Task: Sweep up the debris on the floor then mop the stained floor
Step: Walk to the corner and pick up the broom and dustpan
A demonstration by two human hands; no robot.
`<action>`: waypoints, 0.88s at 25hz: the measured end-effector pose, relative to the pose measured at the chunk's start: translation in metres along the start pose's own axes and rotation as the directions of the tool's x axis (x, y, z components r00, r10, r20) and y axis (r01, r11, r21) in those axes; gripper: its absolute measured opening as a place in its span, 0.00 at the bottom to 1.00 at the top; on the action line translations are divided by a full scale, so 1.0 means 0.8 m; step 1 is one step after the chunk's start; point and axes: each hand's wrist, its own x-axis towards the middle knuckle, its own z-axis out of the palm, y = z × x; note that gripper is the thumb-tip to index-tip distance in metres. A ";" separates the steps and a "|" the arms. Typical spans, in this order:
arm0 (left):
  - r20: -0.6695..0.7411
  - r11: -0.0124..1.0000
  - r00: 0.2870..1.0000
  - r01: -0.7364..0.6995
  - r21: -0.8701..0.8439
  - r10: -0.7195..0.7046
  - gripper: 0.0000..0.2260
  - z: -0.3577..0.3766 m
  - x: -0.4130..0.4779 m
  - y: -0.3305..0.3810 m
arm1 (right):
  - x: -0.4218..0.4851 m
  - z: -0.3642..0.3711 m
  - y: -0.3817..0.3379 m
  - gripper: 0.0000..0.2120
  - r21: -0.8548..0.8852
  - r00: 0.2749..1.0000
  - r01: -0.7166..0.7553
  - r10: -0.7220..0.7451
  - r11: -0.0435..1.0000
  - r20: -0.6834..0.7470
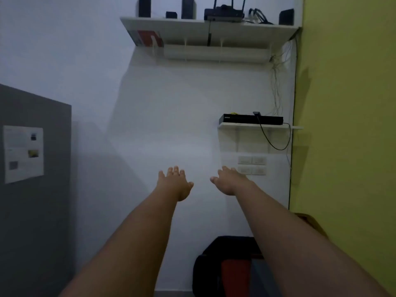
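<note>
Both my arms stretch straight out toward a white wall. My left hand (174, 183) is held flat with its fingers spread and holds nothing. My right hand (230, 181) is beside it, about a hand's width to the right, fingers straight and relaxed, also holding nothing. Neither hand touches the wall as far as I can tell. No broom, dustpan, mop or debris is in view, and only a thin strip of floor shows at the bottom edge.
A high white shelf (214, 23) carries a router and dark boxes. A lower small shelf (257, 126) holds a black device with a cable. Wall switches (251, 165) sit below it. A grey panel (36, 189) stands left, a green wall (347, 125) right, a black bag (225, 269) below.
</note>
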 end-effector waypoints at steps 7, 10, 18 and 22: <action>0.087 0.998 0.994 0.064 -0.013 -0.063 0.31 0.053 -0.007 -0.037 | 0.007 0.057 -0.045 0.30 -0.051 0.990 0.078 -0.072 0.996 0.121; 0.134 0.991 0.982 0.131 0.002 -0.130 0.31 0.085 -0.014 -0.077 | 0.020 0.092 -0.085 0.30 -0.045 0.978 0.139 -0.130 0.989 0.165; 0.279 0.925 0.884 0.378 0.045 -0.375 0.31 0.188 -0.057 -0.235 | 0.034 0.218 -0.261 0.29 0.040 0.866 0.373 -0.363 0.927 0.345; 0.360 0.848 0.781 0.527 0.061 -0.511 0.31 0.235 -0.101 -0.321 | 0.030 0.284 -0.364 0.29 0.101 0.765 0.507 -0.501 0.856 0.406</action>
